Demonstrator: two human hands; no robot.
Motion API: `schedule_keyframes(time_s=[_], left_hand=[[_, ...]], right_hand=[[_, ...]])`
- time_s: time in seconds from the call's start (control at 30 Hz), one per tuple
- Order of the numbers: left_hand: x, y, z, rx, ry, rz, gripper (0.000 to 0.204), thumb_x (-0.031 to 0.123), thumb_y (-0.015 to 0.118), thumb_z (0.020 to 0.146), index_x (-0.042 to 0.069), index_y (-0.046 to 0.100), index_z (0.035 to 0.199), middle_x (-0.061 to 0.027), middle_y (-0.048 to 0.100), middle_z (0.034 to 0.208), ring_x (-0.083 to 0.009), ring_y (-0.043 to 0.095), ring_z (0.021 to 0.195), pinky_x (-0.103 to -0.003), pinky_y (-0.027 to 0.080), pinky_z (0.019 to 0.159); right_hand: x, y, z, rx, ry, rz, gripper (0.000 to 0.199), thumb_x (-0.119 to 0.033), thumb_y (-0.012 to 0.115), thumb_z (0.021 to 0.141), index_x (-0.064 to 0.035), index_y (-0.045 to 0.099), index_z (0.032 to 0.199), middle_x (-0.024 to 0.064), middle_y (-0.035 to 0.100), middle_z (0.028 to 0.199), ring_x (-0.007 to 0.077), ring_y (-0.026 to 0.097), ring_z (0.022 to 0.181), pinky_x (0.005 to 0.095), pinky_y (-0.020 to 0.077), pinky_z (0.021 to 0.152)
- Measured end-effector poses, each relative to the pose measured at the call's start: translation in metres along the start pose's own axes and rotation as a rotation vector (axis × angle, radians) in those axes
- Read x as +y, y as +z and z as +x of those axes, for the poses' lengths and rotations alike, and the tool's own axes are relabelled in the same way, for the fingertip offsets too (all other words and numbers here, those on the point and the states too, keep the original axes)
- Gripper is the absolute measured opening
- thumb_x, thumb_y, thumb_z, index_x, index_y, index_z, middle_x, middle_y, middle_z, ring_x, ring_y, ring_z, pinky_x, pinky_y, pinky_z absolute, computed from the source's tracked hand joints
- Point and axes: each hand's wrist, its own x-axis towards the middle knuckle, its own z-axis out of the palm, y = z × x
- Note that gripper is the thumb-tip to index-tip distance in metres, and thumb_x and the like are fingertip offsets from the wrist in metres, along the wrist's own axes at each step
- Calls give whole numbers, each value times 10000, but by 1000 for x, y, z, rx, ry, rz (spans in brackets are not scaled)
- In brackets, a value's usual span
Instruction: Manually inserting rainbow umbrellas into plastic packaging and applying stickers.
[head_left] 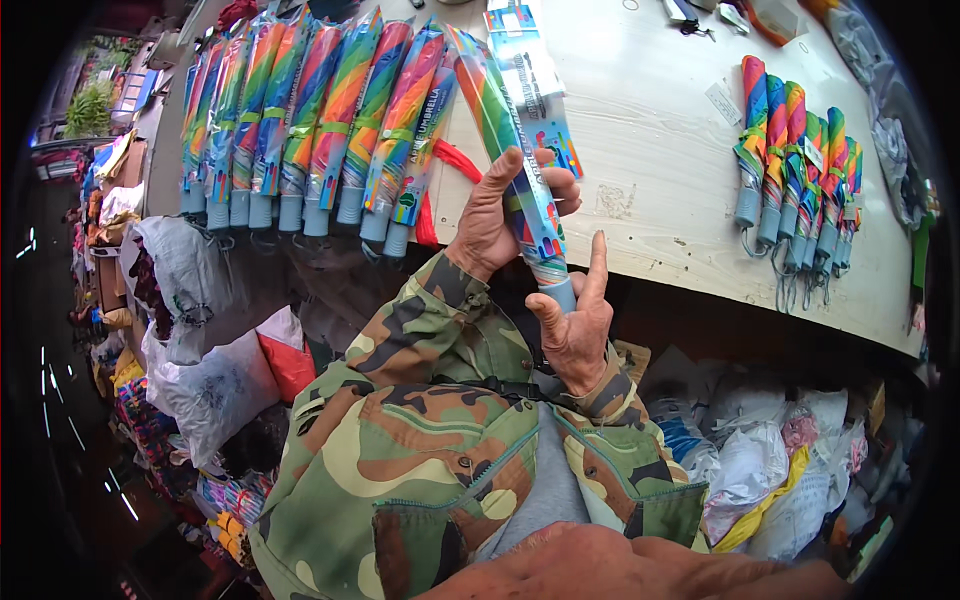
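A rainbow-striped folding umbrella in a clear printed sleeve (500, 130) slants across the front edge of the table, its pale blue handle pointing down toward me. My left hand (492, 215) wraps round the sleeve at about the middle, thumb on the near side and fingertips showing past the far side. At the lower end my right hand (578, 335) has its thumb against the handle (561, 292). Its index finger stretches upward beside the handle, and the other fingers are mostly hidden. Beyond the held umbrella, a printed sleeve (530, 80) lies on the tabletop.
Several sleeved rainbow umbrellas (330, 130) lie in a row at the left of the pale table (640, 130). Several unsleeved ones (790, 180) lie at the right. A red ribbon (428, 210) hangs over the edge. Filled plastic bags (225, 385) stand below at left, others (750, 470) at right.
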Motion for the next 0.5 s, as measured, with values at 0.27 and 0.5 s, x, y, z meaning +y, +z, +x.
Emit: schedule_keyframes(time_s=[0.27, 0.5], left_hand=[[-15, 26, -31, 87, -58, 212, 305, 170, 757, 1045, -8, 626, 1256, -88, 740, 950, -177, 750, 863, -308, 627, 808], [118, 37, -83, 353, 102, 764, 301, 194, 823, 983, -40, 677, 1104, -87, 723, 833, -175, 737, 678, -296, 599, 605]], right_hand=[[-6, 19, 44, 24, -118, 240, 1366, -824, 711, 885, 64, 99, 1724, 293, 688, 1428, 287, 726, 1232, 364, 589, 984], [-9, 20, 34, -193, -286, -83, 1206, -640, 845, 871, 36, 304, 1710, 53, 665, 831, 101, 568, 630, 279, 505, 609]])
